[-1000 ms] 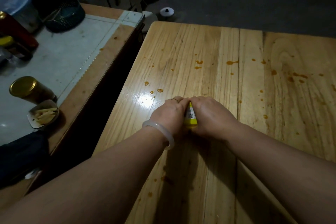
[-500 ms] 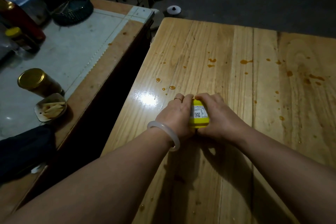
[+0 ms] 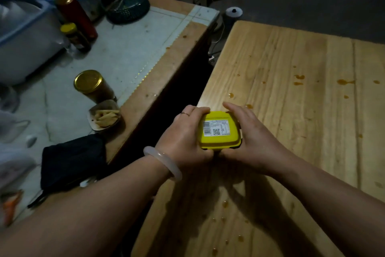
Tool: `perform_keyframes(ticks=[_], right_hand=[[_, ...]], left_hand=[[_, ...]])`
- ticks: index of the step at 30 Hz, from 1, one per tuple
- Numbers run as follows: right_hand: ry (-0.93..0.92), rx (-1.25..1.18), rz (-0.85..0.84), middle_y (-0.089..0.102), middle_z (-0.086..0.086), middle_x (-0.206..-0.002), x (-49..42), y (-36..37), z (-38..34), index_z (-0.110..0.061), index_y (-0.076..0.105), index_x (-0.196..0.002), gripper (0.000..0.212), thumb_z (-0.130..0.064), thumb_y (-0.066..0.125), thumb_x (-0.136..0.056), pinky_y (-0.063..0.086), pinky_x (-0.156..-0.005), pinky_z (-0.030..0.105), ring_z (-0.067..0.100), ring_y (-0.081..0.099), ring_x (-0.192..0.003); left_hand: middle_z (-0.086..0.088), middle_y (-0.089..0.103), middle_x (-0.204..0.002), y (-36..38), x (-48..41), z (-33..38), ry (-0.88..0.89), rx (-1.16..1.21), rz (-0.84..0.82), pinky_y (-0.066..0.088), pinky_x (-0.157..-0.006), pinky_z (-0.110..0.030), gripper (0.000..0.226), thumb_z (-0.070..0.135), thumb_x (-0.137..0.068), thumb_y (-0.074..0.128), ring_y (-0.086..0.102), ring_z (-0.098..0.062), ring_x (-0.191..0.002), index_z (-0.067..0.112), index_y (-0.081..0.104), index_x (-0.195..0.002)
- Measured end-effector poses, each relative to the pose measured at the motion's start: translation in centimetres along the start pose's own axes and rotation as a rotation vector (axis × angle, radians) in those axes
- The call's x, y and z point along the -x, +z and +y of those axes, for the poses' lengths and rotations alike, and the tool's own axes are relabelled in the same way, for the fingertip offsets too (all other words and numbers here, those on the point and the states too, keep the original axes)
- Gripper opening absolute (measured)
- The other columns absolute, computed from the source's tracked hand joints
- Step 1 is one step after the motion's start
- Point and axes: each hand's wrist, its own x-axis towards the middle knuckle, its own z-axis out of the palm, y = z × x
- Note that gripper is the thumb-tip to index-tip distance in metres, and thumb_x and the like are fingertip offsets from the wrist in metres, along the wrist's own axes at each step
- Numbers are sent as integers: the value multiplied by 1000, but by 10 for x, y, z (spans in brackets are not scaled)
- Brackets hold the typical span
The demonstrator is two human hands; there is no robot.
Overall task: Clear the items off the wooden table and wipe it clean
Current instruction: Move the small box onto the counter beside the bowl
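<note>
My left hand (image 3: 185,142) and right hand (image 3: 255,142) both grip the yellow box (image 3: 219,131), frame centre, over the wooden table (image 3: 302,110) edge; I'd carry it level using 2 hands.

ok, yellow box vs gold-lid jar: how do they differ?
The yellow box is squarish with a white barcode label; the gold-lid jar is round with a plain metallic lid. The box is held between the left hand and right hand over the wooden table; the jar stands untouched on the side counter. Both are closed.
</note>
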Motion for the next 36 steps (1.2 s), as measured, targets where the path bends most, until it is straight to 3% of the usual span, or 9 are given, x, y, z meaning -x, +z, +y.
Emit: perform_keyframes(ticks=[5, 8, 12, 15, 22, 31, 33, 36], right_hand=[[-113, 5, 36, 41, -2, -134, -43, 46, -35, -23, 37, -145, 94, -11, 82, -63, 25, -91, -3, 7, 43, -121], [-142, -3, 58, 41, -3, -126, -71, 73, -56, -24, 42, -142, 91, -9, 80, -60, 27, -88, -3, 3, 44, -111], [-118, -33, 84, 41, -5, -120, -105, 113, -78, -27, 47, -139, 88, -10, 81, -59, 28, -83, -4, 1, 44, -103], [-47, -72, 127, 40, -6, -117, -130, 148, -89, -27, 49, -137, 85, -10, 82, -60, 31, -81, 2, 2, 45, -99], [161, -116, 286, 38, 0, -122, -180, 196, -94, -26, 47, -137, 80, -13, 80, -66, 26, -79, 4, 15, 53, -104], [256, -191, 352, 36, 9, -134, -217, 234, -99, -23, 42, -141, 84, -13, 82, -68, 27, -84, 8, 23, 53, -111], [242, -218, 332, 32, 11, -136, -222, 235, -102, -22, 38, -145, 87, -10, 80, -71, 25, -84, 3, 19, 51, -109], [228, -252, 278, 23, 15, -141, -227, 236, -106, -22, 30, -151, 89, 0, 74, -77, 16, -73, -14, 8, 39, -97]], left_hand=[[0, 46, -126, -34, 9, -59, -12, 53, 94, 40, -99, -29, 85, 36, -55, 68, 47, -16, -116, 18, 41, -133], [-2, 44, -130, -51, 12, -94, -35, 85, 137, 38, -101, -24, 84, 28, -58, 72, 45, -14, -121, 17, 39, -135], [-4, 43, -132, -59, 16, -144, -105, 148, 219, 44, -100, -37, 83, 25, -62, 75, 48, -20, -121, 19, 38, -136], [-6, 47, -130, -59, 22, -179, -244, 231, 269, 47, -95, -25, 75, 10, -68, 78, 54, -19, -115, 16, 41, -133], [-2, 43, -133, -58, 39, -235, -410, -57, 228, 36, -103, -32, 56, 12, -77, 67, 41, -23, -123, 21, 52, -130], [-8, 41, -126, -57, 36, -270, -581, -203, 196, 48, -83, -41, 22, 9, -89, 53, 54, -33, -97, 18, 54, -109], [-9, 43, -125, -54, 34, -275, -576, -212, 167, 48, -84, -42, 22, 9, -90, 51, 55, -34, -98, 18, 55, -110], [-10, 48, -117, -50, 32, -281, -591, -177, 186, 48, -83, -41, 21, 7, -90, 51, 55, -34, -98, 18, 58, -106]])
